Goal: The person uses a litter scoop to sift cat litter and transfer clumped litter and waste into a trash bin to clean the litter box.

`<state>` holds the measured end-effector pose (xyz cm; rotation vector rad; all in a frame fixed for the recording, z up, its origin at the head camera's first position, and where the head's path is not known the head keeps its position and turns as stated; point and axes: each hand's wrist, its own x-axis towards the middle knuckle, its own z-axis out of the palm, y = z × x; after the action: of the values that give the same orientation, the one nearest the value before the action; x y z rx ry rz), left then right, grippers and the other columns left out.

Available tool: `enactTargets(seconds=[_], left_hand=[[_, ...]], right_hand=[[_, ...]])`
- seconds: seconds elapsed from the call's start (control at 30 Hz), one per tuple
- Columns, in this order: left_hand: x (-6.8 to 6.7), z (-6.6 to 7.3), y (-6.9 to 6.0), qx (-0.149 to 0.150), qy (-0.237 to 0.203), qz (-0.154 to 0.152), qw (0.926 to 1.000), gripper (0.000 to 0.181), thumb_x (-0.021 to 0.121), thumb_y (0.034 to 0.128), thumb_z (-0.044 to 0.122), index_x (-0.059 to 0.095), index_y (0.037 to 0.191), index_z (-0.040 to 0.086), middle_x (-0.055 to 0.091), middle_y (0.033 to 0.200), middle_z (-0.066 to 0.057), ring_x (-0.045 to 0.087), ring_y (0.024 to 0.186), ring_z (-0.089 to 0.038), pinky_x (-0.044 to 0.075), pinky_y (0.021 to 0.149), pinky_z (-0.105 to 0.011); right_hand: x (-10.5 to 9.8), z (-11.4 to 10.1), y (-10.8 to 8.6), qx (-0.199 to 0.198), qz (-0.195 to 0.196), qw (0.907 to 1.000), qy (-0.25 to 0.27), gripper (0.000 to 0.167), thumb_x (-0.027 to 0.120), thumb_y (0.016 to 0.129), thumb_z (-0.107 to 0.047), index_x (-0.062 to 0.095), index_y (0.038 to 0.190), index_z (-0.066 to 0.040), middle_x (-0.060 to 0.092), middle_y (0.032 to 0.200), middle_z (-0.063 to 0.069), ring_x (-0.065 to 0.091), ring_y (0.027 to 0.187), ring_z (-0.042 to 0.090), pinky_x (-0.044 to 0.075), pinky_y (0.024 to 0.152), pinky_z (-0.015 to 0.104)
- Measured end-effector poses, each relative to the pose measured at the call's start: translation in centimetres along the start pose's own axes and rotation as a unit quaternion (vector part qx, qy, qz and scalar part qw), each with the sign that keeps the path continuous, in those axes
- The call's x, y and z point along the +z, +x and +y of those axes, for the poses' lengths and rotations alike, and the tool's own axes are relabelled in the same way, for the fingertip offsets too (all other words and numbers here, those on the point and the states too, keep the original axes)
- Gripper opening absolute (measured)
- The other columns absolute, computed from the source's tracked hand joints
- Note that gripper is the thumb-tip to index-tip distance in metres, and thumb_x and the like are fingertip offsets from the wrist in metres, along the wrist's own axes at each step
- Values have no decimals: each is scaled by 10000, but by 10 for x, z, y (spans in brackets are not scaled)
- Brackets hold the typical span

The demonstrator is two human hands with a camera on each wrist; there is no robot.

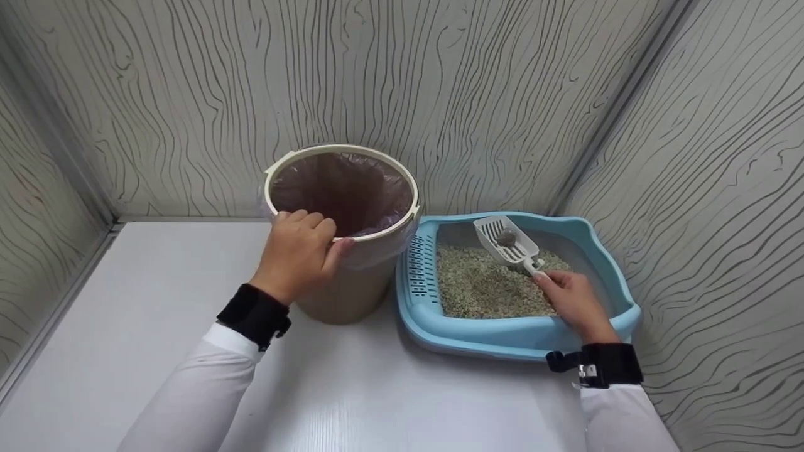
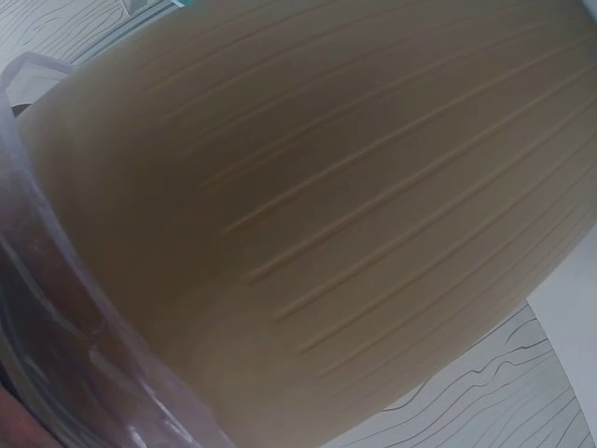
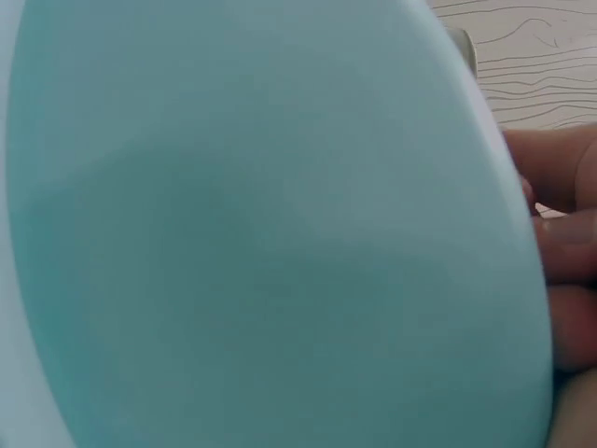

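My left hand (image 1: 300, 251) grips the near rim of a beige trash can (image 1: 342, 295), fingers over the edge and thumb along the outside. A thin purplish bag (image 1: 370, 182) lines the can. In my right hand (image 1: 575, 298) is the handle of a white slotted litter scoop (image 1: 499, 235), held above the litter. One round greyish clump (image 1: 506, 236) lies in the scoop. Below it, a light blue litter box (image 1: 477, 333) holds grainy litter (image 1: 483, 285). The left wrist view shows the can's ribbed side (image 2: 354, 205); in the right wrist view the box wall (image 3: 280, 224) hides most of the hand.
The can and the litter box stand side by side on a white table (image 1: 169, 276). Wood-grain patterned panels (image 1: 352, 75) rise behind and at both sides; the right panel is close to the box.
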<state>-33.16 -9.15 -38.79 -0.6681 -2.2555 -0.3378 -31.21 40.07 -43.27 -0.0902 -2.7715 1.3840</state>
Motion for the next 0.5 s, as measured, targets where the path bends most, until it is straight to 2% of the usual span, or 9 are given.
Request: enactTargets(seconds=[0.23, 0.5], left_hand=[[0, 0, 0, -38, 15, -48, 10000, 462, 518, 1025, 474, 569, 774, 90, 623, 737, -104, 620, 801, -348, 449, 770, -509], [0, 0, 1, -3, 16, -16, 10000, 464, 511, 1031, 476, 568, 772, 96, 627, 737, -96, 617, 783, -344, 447, 763, -515]], right_hand=[[3, 0, 0, -2, 310, 9992, -239, 404, 652, 1030, -284, 704, 1245, 54, 592, 706, -101, 530, 643, 39, 428, 590, 242], [5, 0, -2, -98, 417, 9986, -317, 381, 702, 996, -248, 716, 1262, 25, 618, 733, -98, 553, 672, 47, 447, 615, 236]])
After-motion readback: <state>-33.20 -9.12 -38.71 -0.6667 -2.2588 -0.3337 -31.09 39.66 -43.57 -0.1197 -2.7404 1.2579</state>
